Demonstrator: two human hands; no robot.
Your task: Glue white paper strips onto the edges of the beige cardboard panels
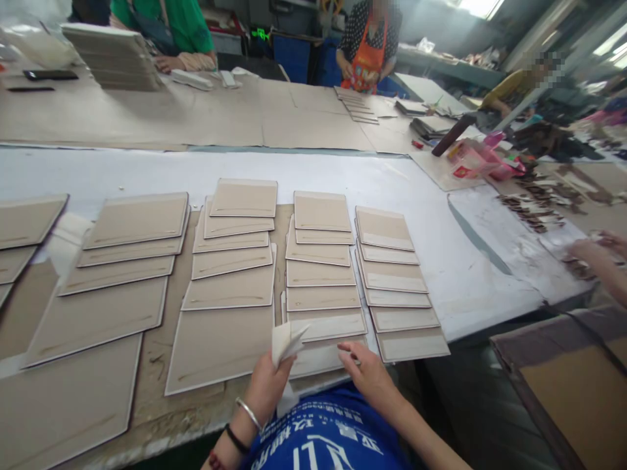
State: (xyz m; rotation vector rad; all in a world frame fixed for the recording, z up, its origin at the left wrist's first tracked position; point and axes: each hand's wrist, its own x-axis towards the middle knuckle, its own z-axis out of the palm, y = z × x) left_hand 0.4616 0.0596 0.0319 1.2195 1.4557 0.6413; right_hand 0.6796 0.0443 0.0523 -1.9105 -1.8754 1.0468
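Observation:
My left hand (270, 380) is closed around a small sheaf of white sheets (287, 341), whose loose top edges fan apart; I cannot tell if they are paper or cloth. To its right, my right hand (367, 371) hovers by the lowest panel of the middle column, fingers slightly bent and apart, nothing visible in them. Beige flat panels with dark edges overlap in columns: one column (321, 274) in front of my hands, another (220, 333) to the left. Brown streaks of what looks like glue run along many lower edges. Pale strips (399, 318) lie across several panels in the right column.
More panels (132, 222) spread to the left on the white-covered table (392, 176). Across it, co-workers stand at a second table (220, 121) with a panel stack (115, 59). A pink basket (482, 160) sits back right. Another person's hands (600, 254) work at the right edge.

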